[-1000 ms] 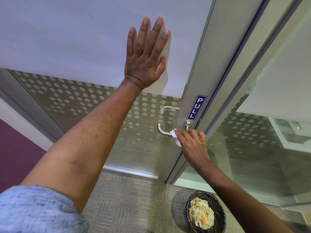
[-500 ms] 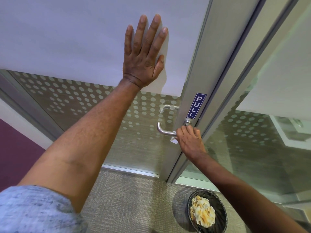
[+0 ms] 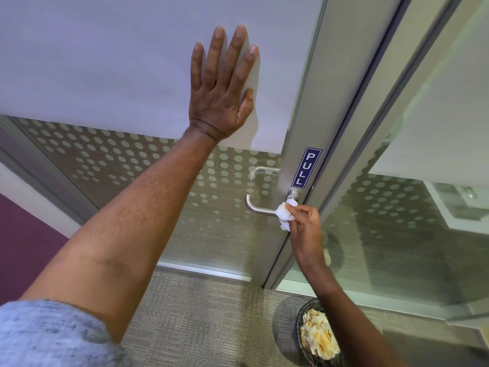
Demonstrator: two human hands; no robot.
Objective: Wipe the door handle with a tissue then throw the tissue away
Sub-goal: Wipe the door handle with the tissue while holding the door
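The left hand (image 3: 222,94) is lying flat against the white frosted part of the glass door (image 3: 105,62), its fingers (image 3: 211,56) stretched out and spread apart, holding nothing. Lower down, the right hand (image 3: 304,223) is pinching a crumpled white tissue (image 3: 284,214), the fingers closing together on the wad, and the tissue is pressing against the metal door handle (image 3: 258,209) near the end where the lever is meeting its round base on the door frame (image 3: 304,123). The bare stretch of the lever is sticking out to the left of the tissue and curving upward at its tip. Just above the handle's base, a blue sign reading PULL (image 3: 306,167) is sitting on the frame. On the carpet (image 3: 211,313) below the right forearm, a dark round bin (image 3: 301,329) is standing (only part of it is showing at the bottom edge), and it is holding a heap of crumpled, pale yellowish paper (image 3: 318,335) that is filling most of its visible opening. The bin is standing well below the handle, near the foot of the door frame. A grey sleeve (image 3: 53,337) is covering the left upper arm at the lower left.
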